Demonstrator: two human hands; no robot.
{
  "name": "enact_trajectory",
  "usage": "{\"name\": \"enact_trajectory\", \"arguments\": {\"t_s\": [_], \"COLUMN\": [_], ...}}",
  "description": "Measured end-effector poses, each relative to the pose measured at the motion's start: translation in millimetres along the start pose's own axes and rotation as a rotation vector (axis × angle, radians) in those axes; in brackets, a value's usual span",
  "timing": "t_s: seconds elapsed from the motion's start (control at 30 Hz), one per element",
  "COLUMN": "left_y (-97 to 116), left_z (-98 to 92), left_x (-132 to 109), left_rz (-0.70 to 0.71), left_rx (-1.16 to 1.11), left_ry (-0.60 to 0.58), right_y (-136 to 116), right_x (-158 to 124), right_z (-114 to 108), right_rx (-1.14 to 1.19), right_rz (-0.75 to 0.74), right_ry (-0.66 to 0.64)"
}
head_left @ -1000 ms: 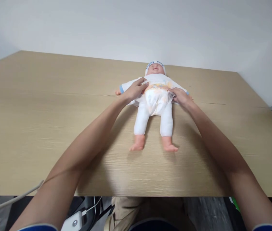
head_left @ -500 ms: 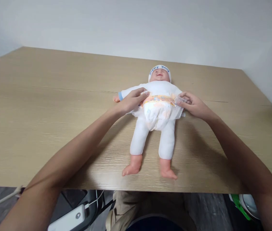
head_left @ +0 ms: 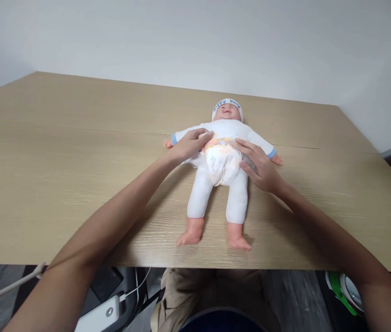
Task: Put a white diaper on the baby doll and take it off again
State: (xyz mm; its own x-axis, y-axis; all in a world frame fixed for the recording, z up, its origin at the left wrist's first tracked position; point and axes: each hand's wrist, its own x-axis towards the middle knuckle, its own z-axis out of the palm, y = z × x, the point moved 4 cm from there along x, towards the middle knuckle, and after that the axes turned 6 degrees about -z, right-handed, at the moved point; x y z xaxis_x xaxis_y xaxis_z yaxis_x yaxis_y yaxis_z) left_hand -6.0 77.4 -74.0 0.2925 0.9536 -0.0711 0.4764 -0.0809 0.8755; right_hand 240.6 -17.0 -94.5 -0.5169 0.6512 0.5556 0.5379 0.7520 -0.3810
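Head view: white orange-banded disposable diaper on white-clad baby doll, pale wooden bench. Left hand at waist (can't tell grip), right hand spread. Probably light, soft; grab sides.

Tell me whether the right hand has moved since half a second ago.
Yes: judged against the tabletop seam, the right hand has shifted left, farther in over the diaper.

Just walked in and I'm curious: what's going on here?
A person has both hands at the waist of a baby doll lying face up on a wooden table. The doll wears a diaper. The left hand touches one side of it; the right hand lies over the other, fingers spread. Whether it is fastened can't be told.
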Motion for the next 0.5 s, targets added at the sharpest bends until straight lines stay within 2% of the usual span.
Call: {"name": "enact_trajectory", "arguments": {"t_s": [0.07,0.17,0.23,0.33,0.43,0.5], "left_y": [-0.9,5.1,15.6,39.3,63.2,72.4], "left_z": [-7.4,-17.8,-16.5,3.1,37.1,57.3], "left_x": [-0.6,-5.6,-11.1,-17.8,-19.4,-16.7], "left_rz": [0.054,0.209,0.335,0.505,0.643,0.674], "left_rx": [0.126,0.330,0.384,0.394,0.468,0.543], "left_ry": [0.132,0.328,0.363,0.255,0.062,-0.010], "right_y": [11.6,25.0,30.4,35.7,40.9,44.2], "right_x": [-13.4,-34.8,-45.8,-52.2,-49.9,-48.4], "right_z": [-0.7,-8.2,-14.5,-18.0,-15.3,-13.9], "right_rx": [-0.035,-0.159,-0.253,-0.318,-0.289,-0.265], "right_rz": [0.058,0.225,0.340,0.444,0.509,0.569], "right_ry": [0.000,0.036,0.088,0.133,0.142,0.155]}}
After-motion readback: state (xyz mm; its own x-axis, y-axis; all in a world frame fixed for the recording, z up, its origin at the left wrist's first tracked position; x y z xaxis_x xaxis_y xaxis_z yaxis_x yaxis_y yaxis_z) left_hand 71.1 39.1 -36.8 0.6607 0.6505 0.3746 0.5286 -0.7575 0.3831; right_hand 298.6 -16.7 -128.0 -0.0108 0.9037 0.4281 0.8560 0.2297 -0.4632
